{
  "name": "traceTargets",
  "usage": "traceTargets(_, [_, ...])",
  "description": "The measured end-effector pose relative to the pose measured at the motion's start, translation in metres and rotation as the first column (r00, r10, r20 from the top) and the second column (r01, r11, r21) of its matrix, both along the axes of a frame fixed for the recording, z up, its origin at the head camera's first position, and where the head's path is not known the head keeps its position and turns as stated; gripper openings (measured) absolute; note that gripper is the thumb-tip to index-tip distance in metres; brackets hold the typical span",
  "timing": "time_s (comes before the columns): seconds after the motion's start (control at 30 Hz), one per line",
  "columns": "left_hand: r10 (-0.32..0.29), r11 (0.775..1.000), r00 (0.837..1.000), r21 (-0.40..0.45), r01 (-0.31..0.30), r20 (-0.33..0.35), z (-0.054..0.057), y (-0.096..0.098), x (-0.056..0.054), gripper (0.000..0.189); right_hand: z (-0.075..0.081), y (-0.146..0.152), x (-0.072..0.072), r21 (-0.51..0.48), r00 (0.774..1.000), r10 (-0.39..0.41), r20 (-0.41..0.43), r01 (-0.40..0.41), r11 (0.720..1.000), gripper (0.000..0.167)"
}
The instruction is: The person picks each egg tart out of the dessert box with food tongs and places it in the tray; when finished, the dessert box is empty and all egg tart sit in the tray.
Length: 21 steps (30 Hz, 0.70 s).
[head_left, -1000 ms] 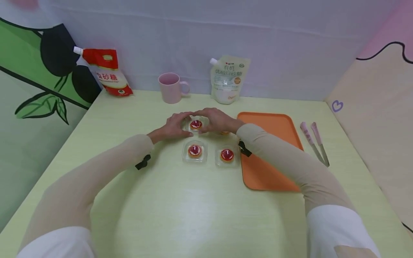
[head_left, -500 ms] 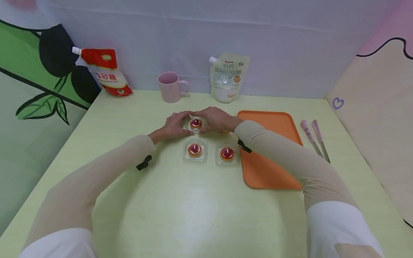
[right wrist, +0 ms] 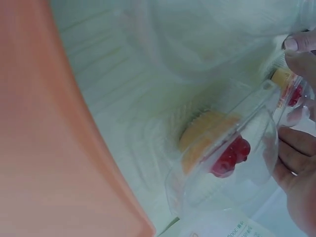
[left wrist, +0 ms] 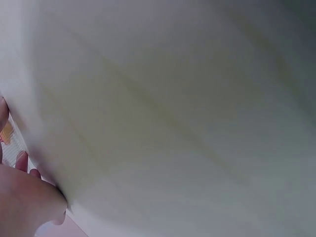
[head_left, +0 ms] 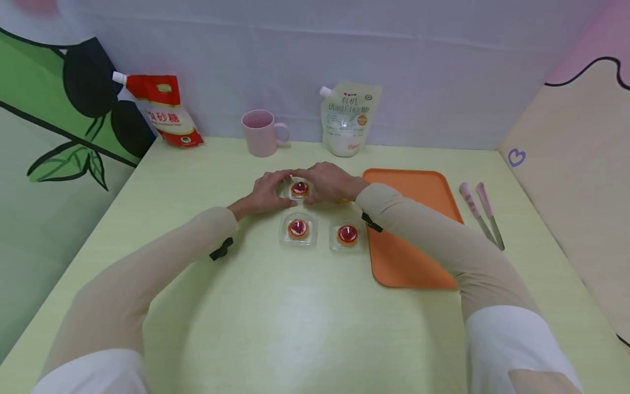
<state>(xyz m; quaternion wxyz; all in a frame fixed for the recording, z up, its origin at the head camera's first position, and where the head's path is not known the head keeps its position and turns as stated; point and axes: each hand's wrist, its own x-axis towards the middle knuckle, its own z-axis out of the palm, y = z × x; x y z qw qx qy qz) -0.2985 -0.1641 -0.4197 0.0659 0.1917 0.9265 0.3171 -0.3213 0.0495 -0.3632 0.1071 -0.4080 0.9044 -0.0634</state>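
My left hand [head_left: 267, 192] and right hand [head_left: 332, 184] hold a clear plastic box from its two sides, thumbs at the front and fingers curved round the back. Inside sits a small tart [head_left: 299, 189] with a glossy red top. Two similar boxed tarts lie nearer me: one tart [head_left: 298, 229] straight in front, another tart [head_left: 347, 235] to its right. Beneath my right wrist another boxed tart is mostly hidden; the right wrist view shows this tart [right wrist: 210, 136] beside my right hand [right wrist: 298, 170]. Only part of my left hand [left wrist: 24, 202] shows in the left wrist view.
An orange tray [head_left: 408, 268] lies on the right, partly under my right forearm. Two pink-handled utensils [head_left: 481, 213] are beyond it. Along the back stand a red-and-white pouch [head_left: 169, 112], a pink mug [head_left: 261, 135] and a pale pouch [head_left: 349, 120].
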Motion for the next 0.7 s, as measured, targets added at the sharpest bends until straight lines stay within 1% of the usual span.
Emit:
traceTargets(0.37, [0.0, 1.0, 1.0, 0.003, 0.0, -0.011, -0.003, 0.0, -0.002, 0.082, 0.0, 0.0, -0.005, -0.023, 1.0, 0.028, -0.006, -0.028, 0.999, 0.077])
traceTargets(0.57, [-0.004, 1.0, 1.0, 0.012, 0.004, -0.013, -0.002, -0.001, -0.003, 0.081, 0.0, 0.001, -0.01, -0.058, 0.999, 0.045, 0.022, -0.043, 0.997, 0.076])
traceTargets(0.7, [-0.001, 1.0, 1.0, 0.025, 0.002, -0.012, -0.003, -0.002, -0.003, 0.08, 0.0, 0.0, -0.012, -0.073, 0.998, 0.035, 0.057, -0.03, 0.997, 0.076])
